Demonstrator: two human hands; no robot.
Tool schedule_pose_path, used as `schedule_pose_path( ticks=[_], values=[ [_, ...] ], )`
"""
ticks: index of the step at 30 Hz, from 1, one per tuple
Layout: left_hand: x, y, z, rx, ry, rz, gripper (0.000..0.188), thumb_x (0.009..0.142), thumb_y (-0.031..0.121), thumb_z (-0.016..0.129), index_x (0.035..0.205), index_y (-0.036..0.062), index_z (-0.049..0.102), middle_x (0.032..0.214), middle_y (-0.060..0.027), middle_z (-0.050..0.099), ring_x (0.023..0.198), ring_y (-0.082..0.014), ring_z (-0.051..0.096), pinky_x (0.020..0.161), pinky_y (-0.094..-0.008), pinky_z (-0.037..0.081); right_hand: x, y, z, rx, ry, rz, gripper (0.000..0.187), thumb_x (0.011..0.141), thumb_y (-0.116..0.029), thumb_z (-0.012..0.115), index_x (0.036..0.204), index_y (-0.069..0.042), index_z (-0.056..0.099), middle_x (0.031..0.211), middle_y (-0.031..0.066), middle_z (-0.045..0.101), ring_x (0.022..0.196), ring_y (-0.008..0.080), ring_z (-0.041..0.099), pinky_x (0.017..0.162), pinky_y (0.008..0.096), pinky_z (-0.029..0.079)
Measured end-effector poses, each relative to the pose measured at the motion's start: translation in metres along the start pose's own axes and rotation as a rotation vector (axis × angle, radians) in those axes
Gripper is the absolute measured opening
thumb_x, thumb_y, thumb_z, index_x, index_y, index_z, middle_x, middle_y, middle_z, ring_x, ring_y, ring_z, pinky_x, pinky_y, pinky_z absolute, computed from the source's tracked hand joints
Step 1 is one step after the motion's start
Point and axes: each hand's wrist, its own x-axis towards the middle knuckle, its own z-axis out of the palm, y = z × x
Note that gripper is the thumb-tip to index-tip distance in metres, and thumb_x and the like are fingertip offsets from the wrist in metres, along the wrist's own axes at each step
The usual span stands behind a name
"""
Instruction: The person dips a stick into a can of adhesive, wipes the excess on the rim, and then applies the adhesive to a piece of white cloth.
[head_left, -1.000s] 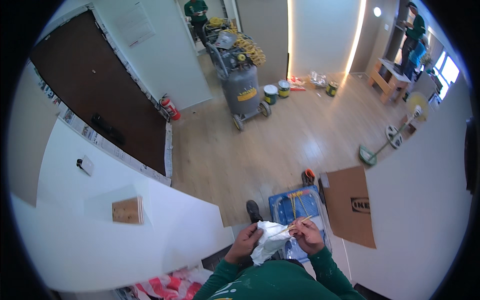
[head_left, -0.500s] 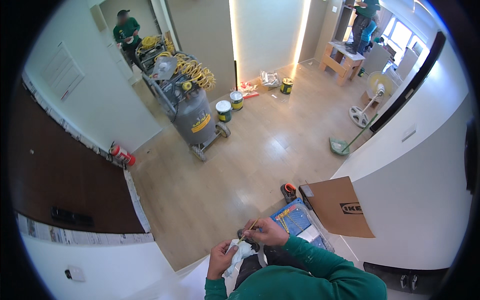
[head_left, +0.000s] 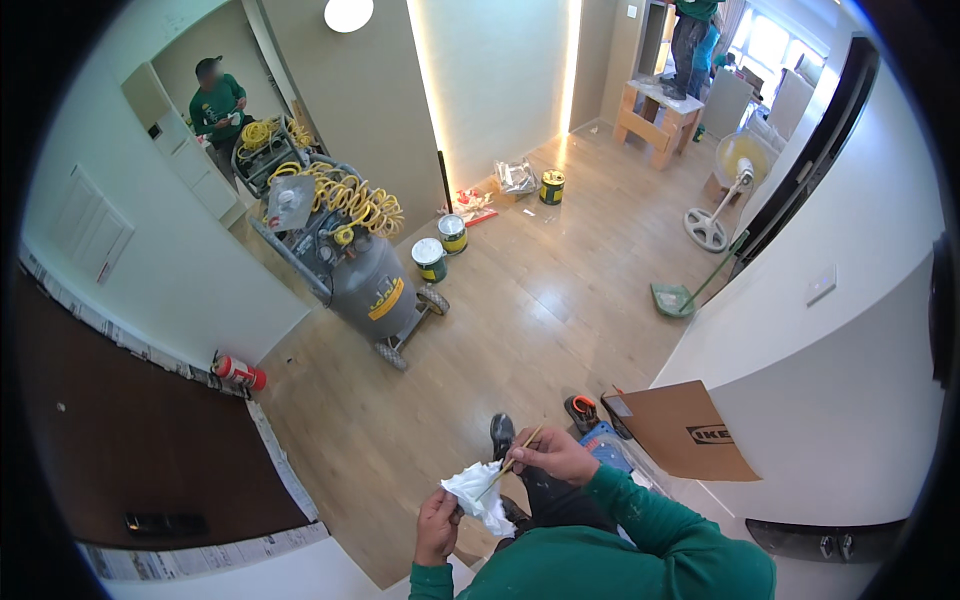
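Observation:
My left hand (head_left: 436, 527) is closed on the edge of a crumpled white cloth or tissue (head_left: 480, 490), which hangs loosely in front of my body. In my right hand (head_left: 562, 456), a thin yellowish stick (head_left: 526, 443), slim like a fine paintbrush, is pinched between the fingers. Its lower end slants down onto the white cloth, and I cannot make out its tip. Both hands are close together above my dark trousers and a black shoe (head_left: 502, 432).
A grey air compressor (head_left: 368, 285) with coiled yellow hoses stands ahead left, paint cans (head_left: 429, 260) beside it. Near my right lie a blue tray (head_left: 608, 447) and a cardboard piece (head_left: 680, 430). A dustpan (head_left: 672, 300) and fan (head_left: 742, 160) stand farther right. Co-workers (head_left: 218, 108) are beyond.
My view has shifted, and a black shoe shows ahead of my hands. The cloth is spread wider between my hands, with the stick still on it. Less of the blue tray shows.

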Motion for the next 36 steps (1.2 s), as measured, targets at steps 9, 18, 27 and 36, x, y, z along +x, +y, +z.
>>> schedule_pose_path(
  ticks=[9, 18, 27, 36],
  values=[
    [0.184, 0.075, 0.077, 0.382, -0.074, 0.04, 0.022, 0.099, 0.008, 0.065, 0.117, -0.004, 0.065, 0.1, -0.0042, 0.072, 0.087, -0.0092, 0.066, 0.08, -0.0237, 0.052, 0.153, -0.046, -0.104, -0.31, 0.038, -0.18, 0.024, 0.102, -0.025, 0.065, 0.104, -0.001, 0.067, 0.092, 0.0026, 0.07, 0.086, 0.0121, 0.065, 0.083, 0.0292, 0.053],
    [0.355, 0.12, 0.187, 0.258, -0.398, 0.043, 0.017, 0.095, 0.0, 0.064, 0.111, -0.0056, 0.066, 0.103, -0.0114, 0.073, 0.09, -0.0132, 0.069, 0.08, -0.0261, 0.054, 0.194, -0.11, -0.23, 0.202, 0.329, -0.105, 0.02, 0.102, -0.023, 0.065, 0.106, -0.003, 0.066, 0.093, 0.0045, 0.07, 0.085, 0.0118, 0.066, 0.08, 0.0297, 0.054],
    [0.518, 0.155, 0.295, 0.364, -0.54, -0.1, 0.023, 0.098, 0.005, 0.063, 0.118, -0.0038, 0.067, 0.103, -0.0061, 0.073, 0.092, -0.0118, 0.067, 0.086, -0.0255, 0.052, 0.197, -0.169, -0.355, 0.512, 0.74, -0.291, 0.022, 0.103, -0.024, 0.062, 0.107, -0.003, 0.066, 0.097, 0.0067, 0.068, 0.086, 0.0172, 0.067, 0.082, 0.0328, 0.054],
    [0.747, 0.093, 0.416, 0.291, -0.798, -0.447, 0.031, 0.103, 0.014, 0.057, 0.128, -0.0029, 0.06, 0.113, -0.0064, 0.068, 0.098, -0.0135, 0.063, 0.086, -0.0267, 0.05, 0.283, -0.29, -0.517, -0.069, 0.695, -0.217, 0.017, 0.101, -0.017, 0.064, 0.109, -0.001, 0.066, 0.102, 0.0079, 0.073, 0.096, 0.0152, 0.068, 0.089, 0.031, 0.054]
  ],
)
